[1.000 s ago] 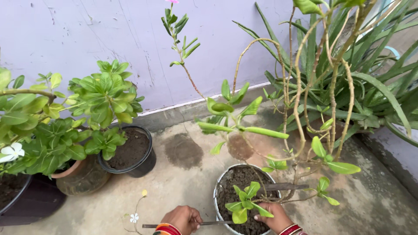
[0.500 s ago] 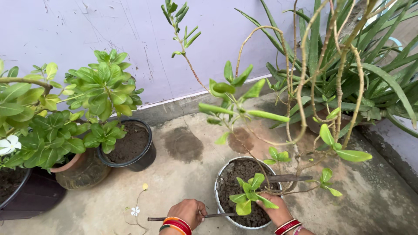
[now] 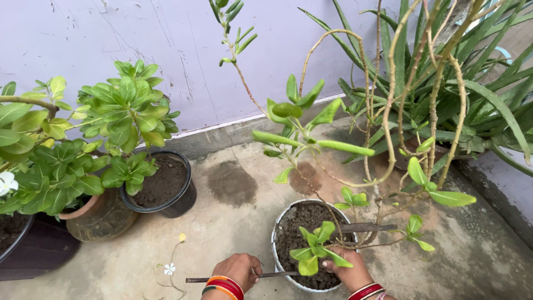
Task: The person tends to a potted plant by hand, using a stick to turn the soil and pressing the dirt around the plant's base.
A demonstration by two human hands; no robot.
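My left hand grips a thin dark metal rod that lies level and reaches from the left over the rim of a white pot. The pot is full of dark lumpy soil and holds a lanky plant with bare curved stems and sparse green leaves. My right hand rests on the soil at the pot's near edge, fingers curled beside a small leafy shoot. Whether it also touches the rod's tip is hidden by leaves. Red bangles are on both wrists.
A black pot of soil and a brown pot with bushy green plants stand at the left. A large spiky aloe fills the right. A lilac wall is behind. A fallen white flower lies on the concrete floor.
The view has shifted slightly, so the pots sit a little lower and to the left. Both hands stay at the white pot, the left still holding the rod.
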